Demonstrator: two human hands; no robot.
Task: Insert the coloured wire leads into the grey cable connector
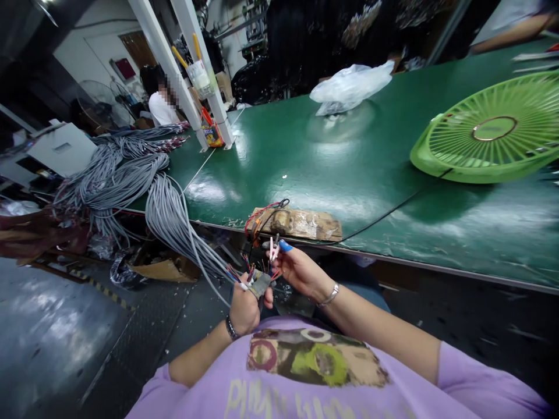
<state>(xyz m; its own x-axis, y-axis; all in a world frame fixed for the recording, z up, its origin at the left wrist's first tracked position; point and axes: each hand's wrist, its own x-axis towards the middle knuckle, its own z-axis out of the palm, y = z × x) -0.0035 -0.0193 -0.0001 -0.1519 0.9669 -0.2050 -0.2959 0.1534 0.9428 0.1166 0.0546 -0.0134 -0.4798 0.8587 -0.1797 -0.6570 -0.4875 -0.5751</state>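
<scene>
So at this point the person was sitting right at the near edge of the green table (349, 169), hands held just below and in front of the wooden block (301, 224) that sat on that edge. The left hand (245, 308) was closed around the end of a grey cable (261, 284), with a fan of coloured wires (251, 272) sticking up out of its cut end. The right hand (299, 269), with a blue cover on one fingertip, was pinching a small pale pink clip or connector piece (273, 249) just under the block, fingers curled around it. I honestly couldn't tell what that piece was, too small.

Looked to me like the wire-end prep stage: sorting the individual leads and working on them one at a time, right next to the block where a red and black lead (264, 212) were fixed. My guess is the next bit would need a steady pinch on one thin lead while the left hand kept the cable from twisting, fiddly stuff.

Left of the block, a big bundle of grey cables (144, 186) hung off the table edge. Far right of it lay a green fan grille (489, 131), and behind it a clear plastic bag (349, 87). Another person sat way back to the left.
</scene>
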